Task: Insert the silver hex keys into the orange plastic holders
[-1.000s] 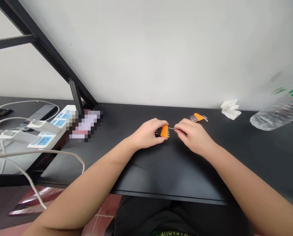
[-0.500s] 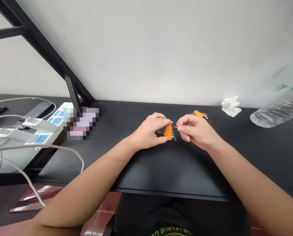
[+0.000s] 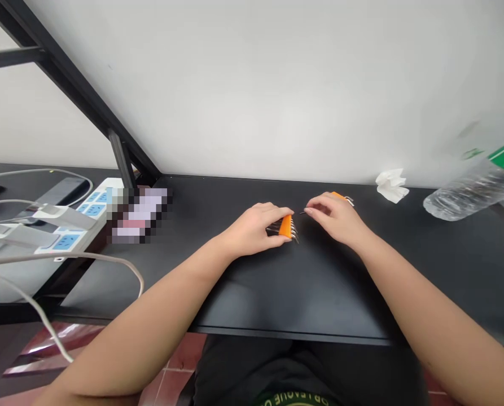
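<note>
My left hand (image 3: 258,228) is closed round an orange hex key holder (image 3: 285,226), thumb and fingers gripping its two ends. Several silver hex keys sit in that holder, their bent ends facing right. Just right of it, my right hand (image 3: 334,217) pinches a thin, dark hex key (image 3: 302,212) between thumb and fingertips. A short gap separates this key from the holder, and most of its length is hidden by the fingers. Behind my right hand lies a second orange hex key holder (image 3: 338,195) with keys, partly covered by the hand.
A crumpled tissue (image 3: 392,185) and a clear plastic bottle (image 3: 467,192) lying on its side are at the right. At the left are a white power strip (image 3: 93,211) with chargers, cables and a pixelated item (image 3: 139,214). The black table (image 3: 277,299) ends close to my body.
My right hand has drawn the hex key slightly away from the orange holder, and its fingers have shifted on it. My left hand keeps its grip. The whole view has moved a little.
</note>
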The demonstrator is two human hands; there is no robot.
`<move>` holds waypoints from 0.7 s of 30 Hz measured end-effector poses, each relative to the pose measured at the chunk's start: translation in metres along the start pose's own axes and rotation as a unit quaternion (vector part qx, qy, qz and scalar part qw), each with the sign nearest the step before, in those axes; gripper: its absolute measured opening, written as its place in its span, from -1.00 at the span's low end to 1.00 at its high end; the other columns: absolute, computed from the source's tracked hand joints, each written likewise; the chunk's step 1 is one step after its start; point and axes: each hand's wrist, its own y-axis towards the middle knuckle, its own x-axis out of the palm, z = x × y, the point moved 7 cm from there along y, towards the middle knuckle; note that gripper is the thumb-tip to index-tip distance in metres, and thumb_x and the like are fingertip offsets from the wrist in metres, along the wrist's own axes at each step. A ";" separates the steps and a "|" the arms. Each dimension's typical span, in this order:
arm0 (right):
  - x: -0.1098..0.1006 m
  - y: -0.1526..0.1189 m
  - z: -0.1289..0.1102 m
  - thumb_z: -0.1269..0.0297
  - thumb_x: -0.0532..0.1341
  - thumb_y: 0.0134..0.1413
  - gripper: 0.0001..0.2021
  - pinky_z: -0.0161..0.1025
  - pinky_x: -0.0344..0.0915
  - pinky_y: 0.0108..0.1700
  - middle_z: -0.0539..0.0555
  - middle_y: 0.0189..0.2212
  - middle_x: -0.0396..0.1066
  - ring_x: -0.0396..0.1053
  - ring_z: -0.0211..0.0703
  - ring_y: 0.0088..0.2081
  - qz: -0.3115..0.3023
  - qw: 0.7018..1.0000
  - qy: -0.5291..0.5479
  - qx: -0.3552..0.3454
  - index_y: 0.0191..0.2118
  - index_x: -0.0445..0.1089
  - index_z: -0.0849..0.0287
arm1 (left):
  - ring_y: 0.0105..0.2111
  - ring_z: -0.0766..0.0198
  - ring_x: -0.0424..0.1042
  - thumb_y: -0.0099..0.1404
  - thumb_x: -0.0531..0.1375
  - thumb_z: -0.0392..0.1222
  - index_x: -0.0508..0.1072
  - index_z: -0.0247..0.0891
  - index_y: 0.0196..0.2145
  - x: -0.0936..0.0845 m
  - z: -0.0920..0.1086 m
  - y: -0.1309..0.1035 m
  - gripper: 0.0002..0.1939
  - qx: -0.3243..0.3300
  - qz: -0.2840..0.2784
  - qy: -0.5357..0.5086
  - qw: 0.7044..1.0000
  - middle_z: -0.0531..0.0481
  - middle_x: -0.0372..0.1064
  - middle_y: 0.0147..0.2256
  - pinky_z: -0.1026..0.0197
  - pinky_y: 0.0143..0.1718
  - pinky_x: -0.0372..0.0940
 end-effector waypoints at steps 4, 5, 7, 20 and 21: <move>-0.003 0.008 0.013 0.30 0.22 0.26 -0.84 -0.11 0.35 -0.15 0.15 -0.02 0.42 0.42 -0.13 -0.24 -0.008 0.974 -0.211 -0.084 -0.10 0.52 0.12 | -0.10 0.14 0.49 0.26 0.35 -0.17 0.41 -0.18 0.22 0.001 -0.017 -0.002 -0.42 -0.062 -0.032 0.006 0.998 -0.09 0.51 -0.05 0.12 -0.01 0.40; 0.001 0.008 0.014 0.33 0.20 0.27 -0.86 -0.14 0.35 -0.17 0.15 -0.06 0.43 0.43 -0.13 -0.23 -0.023 0.967 -0.239 -0.090 -0.14 0.51 0.13 | -0.08 0.14 0.49 0.25 0.34 -0.21 0.39 -0.18 0.24 0.001 -0.019 -0.002 -0.40 -0.072 -0.033 0.008 0.997 -0.10 0.50 -0.03 0.11 0.00 0.41; 0.008 0.008 0.013 0.39 0.20 0.23 -0.89 -0.22 0.29 -0.30 0.12 -0.22 0.44 0.41 -0.16 -0.31 -0.049 0.952 -0.292 -0.079 -0.30 0.47 0.16 | -0.04 0.12 0.49 0.23 0.31 -0.28 0.37 -0.19 0.25 0.001 -0.019 -0.001 -0.38 -0.078 -0.029 0.012 0.996 -0.11 0.48 0.01 0.09 0.04 0.41; 0.019 -0.011 -0.042 0.43 0.18 0.11 -0.93 -0.27 0.20 -0.35 -0.04 -0.44 0.38 0.31 -0.22 -0.43 -0.052 0.985 -0.120 -0.112 -0.33 0.32 0.11 | -0.07 0.16 0.49 0.22 0.27 -0.32 0.42 -0.16 0.17 0.001 -0.013 0.000 -0.45 -0.041 -0.005 -0.007 0.999 -0.07 0.51 -0.04 0.13 -0.02 0.44; 0.019 -0.011 -0.046 0.44 0.18 0.13 -0.92 -0.27 0.20 -0.34 -0.03 -0.42 0.37 0.30 -0.22 -0.42 -0.040 0.985 -0.108 -0.131 -0.33 0.32 0.11 | -0.07 0.16 0.49 0.22 0.28 -0.32 0.42 -0.16 0.17 0.002 -0.013 0.000 -0.46 -0.039 -0.006 -0.007 0.999 -0.06 0.51 -0.05 0.13 -0.02 0.43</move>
